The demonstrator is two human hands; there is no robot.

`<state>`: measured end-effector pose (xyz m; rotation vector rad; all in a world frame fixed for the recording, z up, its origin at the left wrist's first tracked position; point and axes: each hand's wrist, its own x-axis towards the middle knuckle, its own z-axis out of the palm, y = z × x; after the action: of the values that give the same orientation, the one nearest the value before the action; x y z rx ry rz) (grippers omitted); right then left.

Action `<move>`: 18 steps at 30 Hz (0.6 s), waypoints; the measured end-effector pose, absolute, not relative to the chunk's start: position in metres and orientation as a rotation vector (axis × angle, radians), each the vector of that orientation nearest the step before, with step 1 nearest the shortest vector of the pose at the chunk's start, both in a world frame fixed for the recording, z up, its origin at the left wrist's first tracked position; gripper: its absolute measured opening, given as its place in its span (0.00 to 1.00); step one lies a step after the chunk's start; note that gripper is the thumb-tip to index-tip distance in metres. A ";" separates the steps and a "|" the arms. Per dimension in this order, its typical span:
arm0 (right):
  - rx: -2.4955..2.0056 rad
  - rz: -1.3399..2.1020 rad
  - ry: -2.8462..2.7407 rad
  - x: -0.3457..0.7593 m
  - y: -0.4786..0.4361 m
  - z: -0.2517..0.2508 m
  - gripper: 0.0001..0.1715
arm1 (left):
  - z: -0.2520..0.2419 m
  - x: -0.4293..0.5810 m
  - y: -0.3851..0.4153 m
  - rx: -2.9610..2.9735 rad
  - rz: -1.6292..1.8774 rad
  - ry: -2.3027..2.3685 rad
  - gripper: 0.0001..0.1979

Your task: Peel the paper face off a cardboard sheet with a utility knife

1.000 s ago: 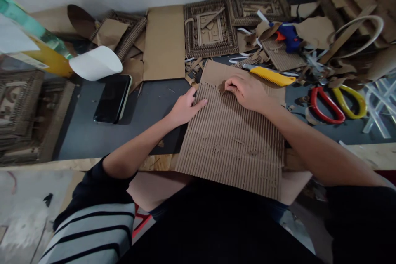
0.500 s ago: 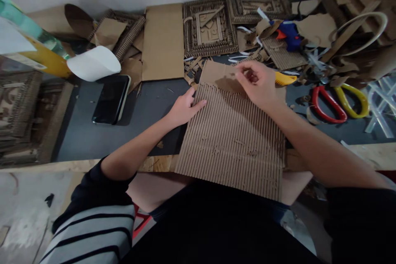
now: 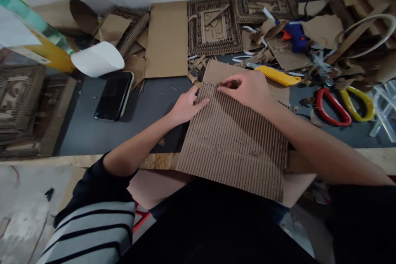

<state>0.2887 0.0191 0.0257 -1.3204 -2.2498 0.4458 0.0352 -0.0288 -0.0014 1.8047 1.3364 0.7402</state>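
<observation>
A large sheet of corrugated cardboard (image 3: 235, 144) with its ribbed side up lies across the table's front edge and over my lap. My left hand (image 3: 185, 107) rests flat on its upper left corner, fingers stretched out. My right hand (image 3: 247, 88) sits at the sheet's top edge, where the smooth liner paper (image 3: 221, 72) is still attached, with thumb and fingers pinched together on that liner. A yellow utility knife (image 3: 276, 75) lies just beyond my right hand.
A black phone (image 3: 113, 95) lies on the dark mat (image 3: 93, 132) at left, beside a white paper cone (image 3: 97, 59). Red and yellow scissors (image 3: 343, 105), a blue glue gun (image 3: 295, 35), cardboard frames (image 3: 213, 27) and scraps crowd the back and right.
My right hand lifted off the sheet's top edge half a second ago, then came back down and left onto it with fingers pinched. My left hand stayed put.
</observation>
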 end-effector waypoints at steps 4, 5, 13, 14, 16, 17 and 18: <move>-1.554 0.380 -2.229 0.276 0.008 0.043 0.14 | 0.010 0.035 -0.031 1.795 0.670 1.360 0.23; -1.602 0.331 -2.244 0.272 0.004 0.047 0.14 | 0.011 0.035 -0.031 1.812 0.665 1.373 0.22; -1.644 0.139 -2.445 0.257 -0.005 0.054 0.18 | 0.010 0.036 -0.028 1.829 0.689 1.387 0.19; -1.606 0.179 -2.451 0.260 -0.003 0.054 0.18 | 0.010 0.036 -0.028 1.797 0.705 1.383 0.20; -1.490 0.251 -2.415 0.275 0.002 0.056 0.17 | 0.008 0.035 -0.030 1.695 0.764 1.350 0.25; -1.436 0.256 -2.377 0.285 0.005 0.057 0.17 | 0.007 0.034 -0.030 1.636 0.808 1.325 0.28; -1.402 0.218 -2.329 0.298 0.008 0.058 0.18 | 0.005 0.033 -0.031 1.582 0.856 1.301 0.30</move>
<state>0.2979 0.0083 0.0581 -1.4016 -2.3289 0.2180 0.0332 -0.0307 0.0055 1.5825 1.3010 0.8562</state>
